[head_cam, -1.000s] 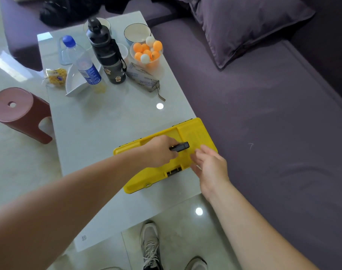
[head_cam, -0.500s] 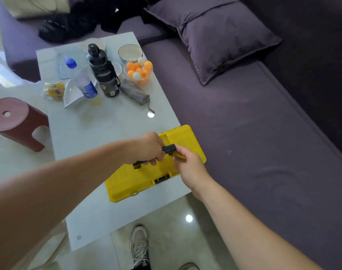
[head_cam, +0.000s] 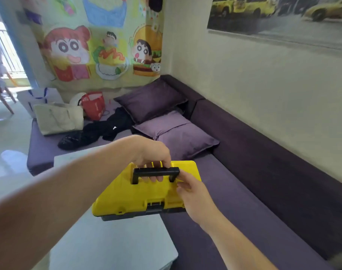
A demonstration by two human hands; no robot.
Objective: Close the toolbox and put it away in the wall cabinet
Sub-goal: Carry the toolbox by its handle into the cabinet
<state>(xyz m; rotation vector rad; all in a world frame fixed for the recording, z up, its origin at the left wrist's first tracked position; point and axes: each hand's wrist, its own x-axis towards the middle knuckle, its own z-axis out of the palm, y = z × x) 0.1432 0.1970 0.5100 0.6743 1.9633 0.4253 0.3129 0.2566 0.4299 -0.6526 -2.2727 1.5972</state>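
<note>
The yellow toolbox [head_cam: 127,197] has its lid down and its black front latch [head_cam: 155,206] flat. It hangs above the right edge of the white table [head_cam: 111,242]. My left hand [head_cam: 150,152] is curled through the raised black handle [head_cam: 155,170] and carries the box. My right hand [head_cam: 193,193] touches the right end of the handle and the lid, with its fingers partly bent. No wall cabinet is in view.
A purple corner sofa [head_cam: 253,191] with several cushions [head_cam: 185,141] runs along the wall on the right. Bags [head_cam: 59,117], a red bag [head_cam: 93,106] and dark clothes [head_cam: 100,129] lie on its far end. A cartoon cloth hangs behind.
The toolbox has come up off the table by its handle. My view has swung up from the tabletop to the sofa corner and walls.
</note>
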